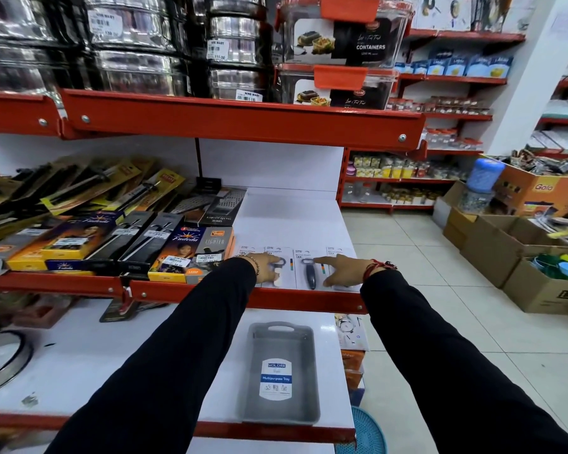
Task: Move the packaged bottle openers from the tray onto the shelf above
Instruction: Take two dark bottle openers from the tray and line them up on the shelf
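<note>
Several packaged bottle openers on white cards lie side by side at the front of the middle shelf (292,217). One dark-handled opener (310,273) shows between my hands. My left hand (265,265) rests flat on a card with a blue and white opener (281,262) partly under its fingers. My right hand (341,268) lies flat on the cards to the right, index finger pointing left. The grey multipurpose tray (304,335) sits on the lower shelf below, with only its label inside.
Boxed lighters (191,250) and graters (217,204) crowd the shelf left of the cards. Steel tins and food containers (341,37) fill the shelf above. Cardboard boxes (505,244) stand on the tiled floor at right. A round sieve (0,358) lies lower left.
</note>
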Demonstrator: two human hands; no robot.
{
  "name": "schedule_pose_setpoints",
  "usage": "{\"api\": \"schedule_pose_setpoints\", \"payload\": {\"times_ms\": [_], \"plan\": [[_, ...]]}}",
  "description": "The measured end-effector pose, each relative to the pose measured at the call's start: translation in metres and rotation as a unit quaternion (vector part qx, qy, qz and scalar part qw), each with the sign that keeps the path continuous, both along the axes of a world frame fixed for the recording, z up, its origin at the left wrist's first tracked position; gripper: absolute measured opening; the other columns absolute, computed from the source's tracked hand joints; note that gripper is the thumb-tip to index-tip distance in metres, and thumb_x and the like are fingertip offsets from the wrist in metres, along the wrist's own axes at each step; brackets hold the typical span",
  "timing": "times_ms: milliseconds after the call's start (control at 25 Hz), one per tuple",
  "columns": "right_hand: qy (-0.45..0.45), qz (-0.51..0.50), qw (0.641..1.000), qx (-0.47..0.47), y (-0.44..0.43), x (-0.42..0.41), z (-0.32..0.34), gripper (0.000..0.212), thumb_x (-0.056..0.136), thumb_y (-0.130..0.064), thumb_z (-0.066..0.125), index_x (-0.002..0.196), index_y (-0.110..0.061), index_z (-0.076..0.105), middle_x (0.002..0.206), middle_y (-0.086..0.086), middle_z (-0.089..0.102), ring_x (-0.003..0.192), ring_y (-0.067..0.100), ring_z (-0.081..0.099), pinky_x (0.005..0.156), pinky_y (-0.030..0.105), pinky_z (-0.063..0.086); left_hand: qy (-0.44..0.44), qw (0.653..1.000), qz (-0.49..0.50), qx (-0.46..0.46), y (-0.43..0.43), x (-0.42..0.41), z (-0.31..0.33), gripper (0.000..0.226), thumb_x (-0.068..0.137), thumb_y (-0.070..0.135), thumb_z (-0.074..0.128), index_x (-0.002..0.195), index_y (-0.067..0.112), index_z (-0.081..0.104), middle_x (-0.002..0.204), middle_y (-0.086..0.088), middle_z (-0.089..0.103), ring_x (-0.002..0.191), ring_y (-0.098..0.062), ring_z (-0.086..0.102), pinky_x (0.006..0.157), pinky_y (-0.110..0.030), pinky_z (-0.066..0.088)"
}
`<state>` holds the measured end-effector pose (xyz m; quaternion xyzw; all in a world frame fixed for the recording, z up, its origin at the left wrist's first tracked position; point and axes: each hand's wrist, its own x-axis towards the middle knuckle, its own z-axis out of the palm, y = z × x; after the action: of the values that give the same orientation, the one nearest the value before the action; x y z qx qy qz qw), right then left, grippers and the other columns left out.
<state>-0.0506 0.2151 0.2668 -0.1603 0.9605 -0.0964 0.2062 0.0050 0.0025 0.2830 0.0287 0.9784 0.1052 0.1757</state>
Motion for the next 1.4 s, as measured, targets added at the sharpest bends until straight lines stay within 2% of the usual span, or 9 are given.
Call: {"api": "schedule_pose_setpoints", "payload": {"times_ms": [160,320,440,560,680,800,1000,1240,1400], "plan": [[0.005,-0.003,1.000,-0.004,0.001,0.003,-0.002,0.072,0.093,-0.029,0.059,0.154,-0.037,0.023,0.160,0.013,0.027,0.144,0.033,0.034,0.116,0.043,0.029,0.007,1.000,-0.005,0.011,0.001,0.004,0.001,0.055,0.102,0.028,0.042,0.154,0.026,0.026,0.162,-0.002,0.025,0.148,-0.026,0.028,0.119,-0.030,0.021],[0.003,-0.005,1.000,0.007,0.000,0.004,-0.004,0.075,0.089,-0.031,0.059,0.153,-0.042,0.021,0.162,0.011,0.024,0.144,0.033,0.035,0.116,0.044,0.030,0.012,1.000,-0.012,0.010,0.001,0.007,0.001,0.055,0.102,0.028,0.042,0.155,0.026,0.026,0.163,-0.002,0.023,0.148,-0.025,0.027,0.120,-0.030,0.019],[0.017,0.003,1.000,0.000,-0.001,0.007,-0.004,0.075,0.089,-0.025,0.061,0.154,-0.035,0.024,0.159,0.009,0.032,0.141,0.030,0.041,0.113,0.040,0.036,0.013,1.000,-0.014,0.000,0.000,0.006,-0.001,0.055,0.102,0.030,0.042,0.154,0.029,0.026,0.164,-0.005,0.017,0.149,-0.028,0.024,0.121,-0.032,0.018],[0.028,-0.013,0.999,-0.017,0.001,0.008,-0.003,0.075,0.089,-0.019,0.061,0.155,-0.020,0.025,0.160,0.010,0.031,0.142,0.029,0.039,0.113,0.037,0.036,0.004,1.000,-0.011,-0.020,-0.001,0.004,-0.004,0.058,0.100,0.035,0.042,0.155,0.033,0.022,0.165,-0.011,0.005,0.151,-0.035,0.018,0.123,-0.039,0.017],[0.028,-0.039,0.999,-0.005,0.007,0.004,-0.003,0.067,0.088,-0.020,0.058,0.149,-0.009,0.032,0.153,0.013,0.041,0.135,0.030,0.046,0.108,0.037,0.041,-0.005,0.999,-0.004,-0.038,-0.001,0.003,-0.005,0.060,0.099,0.038,0.043,0.154,0.039,0.019,0.165,-0.014,0.001,0.150,-0.040,0.016,0.123,-0.045,0.019],[0.020,-0.027,0.999,0.020,0.009,0.006,-0.005,0.065,0.090,-0.026,0.055,0.150,-0.014,0.032,0.156,0.009,0.037,0.139,0.029,0.042,0.110,0.038,0.037,-0.010,0.999,-0.005,-0.046,0.002,0.005,-0.003,0.059,0.101,0.037,0.040,0.155,0.036,0.017,0.165,-0.013,0.008,0.150,-0.037,0.017,0.124,-0.043,0.017],[0.018,-0.008,1.000,0.015,0.007,0.010,-0.007,0.065,0.092,-0.023,0.054,0.152,-0.027,0.030,0.162,0.010,0.022,0.145,0.032,0.035,0.114,0.038,0.031,0.003,0.998,-0.008,-0.059,0.005,0.005,-0.002,0.059,0.101,0.033,0.039,0.156,0.024,0.020,0.159,-0.014,0.030,0.143,-0.035,0.034,0.119,-0.038,0.029],[0.019,-0.006,0.999,0.025,0.006,0.010,-0.008,0.066,0.091,-0.025,0.054,0.152,-0.029,0.029,0.164,0.013,0.016,0.145,0.035,0.034,0.115,0.039,0.031,0.015,0.999,-0.008,-0.042,0.009,0.011,0.001,0.057,0.102,0.029,0.040,0.155,0.022,0.022,0.156,-0.015,0.035,0.141,-0.033,0.037,0.116,-0.035,0.030],[0.014,-0.008,1.000,0.026,0.004,0.012,-0.008,0.070,0.092,-0.023,0.052,0.155,-0.033,0.022,0.166,0.013,0.008,0.152,0.033,0.021,0.120,0.042,0.023,0.017,0.999,-0.015,-0.036,0.011,0.011,0.000,0.056,0.102,0.027,0.039,0.155,0.018,0.024,0.157,-0.014,0.034,0.142,-0.033,0.035,0.116,-0.034,0.029]]}}
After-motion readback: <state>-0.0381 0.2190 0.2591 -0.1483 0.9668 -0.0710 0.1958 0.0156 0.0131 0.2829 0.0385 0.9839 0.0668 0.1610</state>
